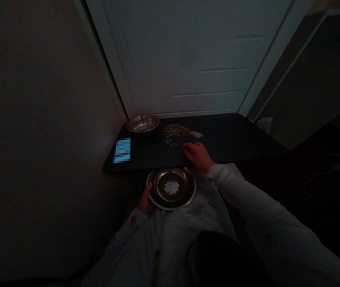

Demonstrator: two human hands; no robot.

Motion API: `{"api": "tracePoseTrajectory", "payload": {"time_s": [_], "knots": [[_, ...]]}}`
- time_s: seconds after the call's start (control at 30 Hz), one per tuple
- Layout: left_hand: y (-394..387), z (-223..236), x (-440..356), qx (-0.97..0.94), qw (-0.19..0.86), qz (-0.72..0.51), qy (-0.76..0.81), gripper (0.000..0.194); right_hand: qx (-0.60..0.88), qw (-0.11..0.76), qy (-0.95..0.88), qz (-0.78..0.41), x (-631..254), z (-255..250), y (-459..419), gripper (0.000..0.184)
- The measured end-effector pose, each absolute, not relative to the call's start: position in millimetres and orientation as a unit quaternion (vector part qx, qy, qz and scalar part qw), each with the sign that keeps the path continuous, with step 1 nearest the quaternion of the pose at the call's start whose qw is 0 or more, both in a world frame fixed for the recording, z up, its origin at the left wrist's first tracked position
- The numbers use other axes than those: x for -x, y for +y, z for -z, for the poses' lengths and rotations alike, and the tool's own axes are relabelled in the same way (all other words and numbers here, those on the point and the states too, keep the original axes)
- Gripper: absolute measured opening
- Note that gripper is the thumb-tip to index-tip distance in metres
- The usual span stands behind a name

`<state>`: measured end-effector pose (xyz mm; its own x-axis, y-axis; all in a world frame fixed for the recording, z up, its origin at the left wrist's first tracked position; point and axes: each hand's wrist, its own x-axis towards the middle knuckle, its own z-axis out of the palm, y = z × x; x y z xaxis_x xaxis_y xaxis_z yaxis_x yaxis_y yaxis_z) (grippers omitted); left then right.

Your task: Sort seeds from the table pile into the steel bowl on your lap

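Observation:
My left hand [146,200] grips the rim of a shiny metal bowl [190,195], tilted slightly under the table's front edge, above my lap. Small greenish grains [179,193] lie in a ring on its bottom, with a bare bright patch in the middle. Over the dark table, my right hand [198,154] is closed, its fingertips pressed together near the tabletop; whatever they hold is hidden. Just beyond it spreads a pile of mixed light and dark grains [176,130], with a smaller heap of pale grains [197,134] at its right.
A second metal bowl [143,126] stands at the table's back left. A lit, blurred screen [122,150] lies in front of it. The dark tabletop [232,137] meets a white door [212,52] behind; a wall [53,139] rises close on the left.

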<state>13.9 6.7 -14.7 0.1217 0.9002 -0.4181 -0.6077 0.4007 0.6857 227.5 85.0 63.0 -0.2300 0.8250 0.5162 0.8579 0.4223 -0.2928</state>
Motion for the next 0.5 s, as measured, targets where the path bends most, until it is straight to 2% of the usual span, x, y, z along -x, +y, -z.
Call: {"api": "tracePoseTrajectory", "payload": {"time_s": [0.5], "knots": [[6.6, 17.4, -14.0, -0.175, 0.728, -0.511, 0.422, 0.024, 0.547, 0.301, -0.78, 0.048, -226.5, -62.3, 90.9, 0.022]]}}
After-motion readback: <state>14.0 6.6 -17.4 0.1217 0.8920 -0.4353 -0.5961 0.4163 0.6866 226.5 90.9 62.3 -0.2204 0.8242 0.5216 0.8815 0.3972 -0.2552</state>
